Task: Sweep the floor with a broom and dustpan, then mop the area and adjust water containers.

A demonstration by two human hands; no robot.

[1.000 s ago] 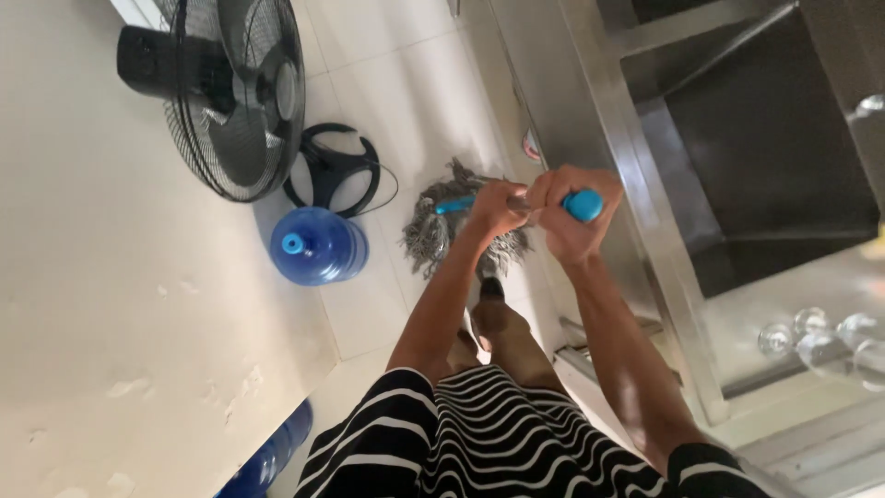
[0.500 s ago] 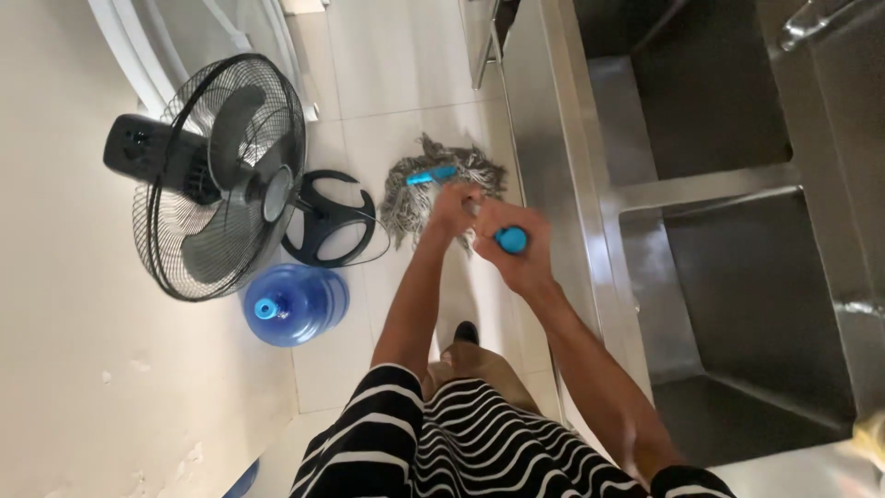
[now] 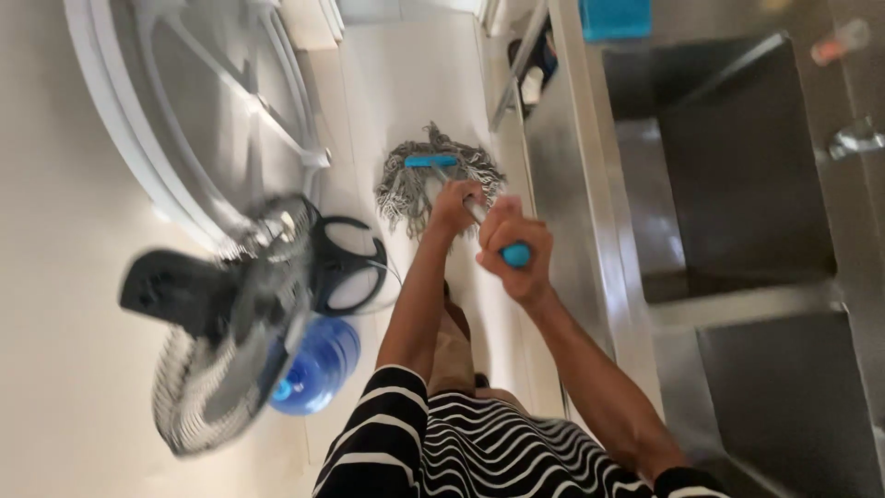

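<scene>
A black fan [image 3: 230,323] stands at the far left on the pale floor [image 3: 415,83], blurred, its cage tilted toward the camera. Behind it a large white frame [image 3: 184,120] with curved bars leans by the wall. A blue bottle [image 3: 313,367] lies just beside the fan's black ring base [image 3: 346,267], near the person's striped sleeve.

In the middle, the mop [image 3: 438,180] rests with its grey strings spread on the floor, a blue clamp across the top of the head. Its handle rises toward the camera. The left hand [image 3: 456,205] is closed around the handle low down, just above the strings. The right hand [image 3: 512,249] is clamped on the blue end of the handle, just beside the left; the two fists nearly touch, one above the other along the shaft.

To the right runs a steel sink [image 3: 737,184] with two deep basins; the mop head lies on the floor just beside its front wall. A blue box [image 3: 613,18] sits at the sink's far end, and a tap [image 3: 853,138] shows at the right edge.
</scene>
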